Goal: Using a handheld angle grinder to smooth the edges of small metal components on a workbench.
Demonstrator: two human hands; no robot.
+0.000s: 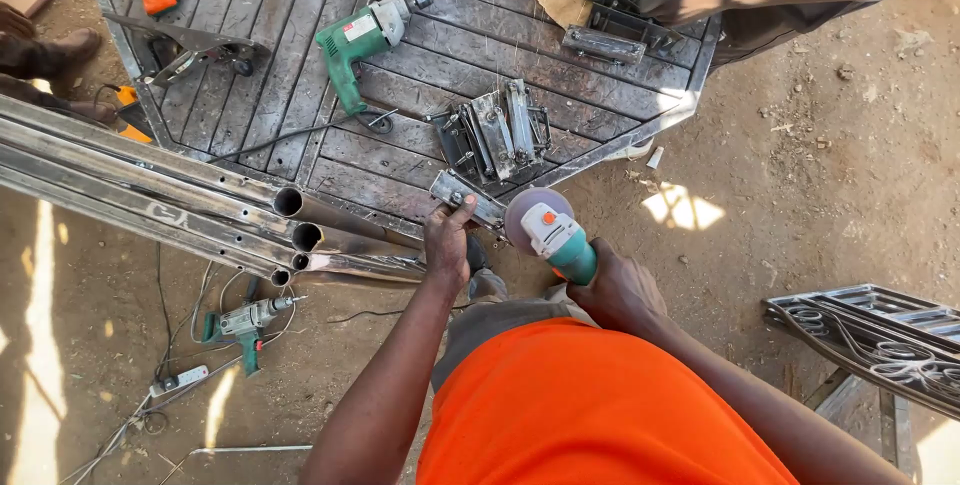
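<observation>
- The single head camera looked almost straight down from above the person's orange shirt (590, 405).
- It sat close to both hands (the metal worktop (300, 35) filled the upper frame).

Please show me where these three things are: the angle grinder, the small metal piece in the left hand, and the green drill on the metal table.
angle grinder (556, 236): head view, on its white and green body.
small metal piece (466, 199): head view, on its flat top.
green drill (352, 45): head view, on its green housing.
</observation>
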